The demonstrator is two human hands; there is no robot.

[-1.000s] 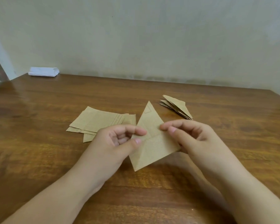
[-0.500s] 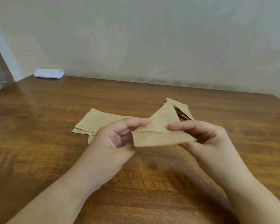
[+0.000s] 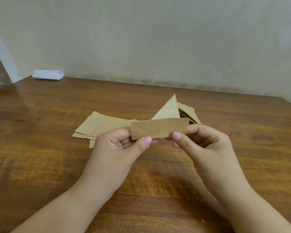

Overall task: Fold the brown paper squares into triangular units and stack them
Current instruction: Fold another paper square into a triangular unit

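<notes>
Wooden table (image 3: 40,148), folded paper (image 3: 159,129) pinched between left hand (image 3: 119,148), right hand (image 3: 205,145)

Your left hand (image 3: 123,145) and right hand (image 3: 203,142) meet above the middle of the tabletop (image 3: 40,157), each pinching one end of the folded paper (image 3: 159,130) held between them, off the surface. Behind your left hand, the unfolded squares (image 3: 102,125) lie overlapped on the tabletop. Behind your right hand, to the right of those squares, sits the stack of folded units (image 3: 189,113), partly hidden by the held paper's raised point. A rolled cloth (image 3: 48,74) lies at the far left corner, against the wall (image 3: 141,39).
</notes>
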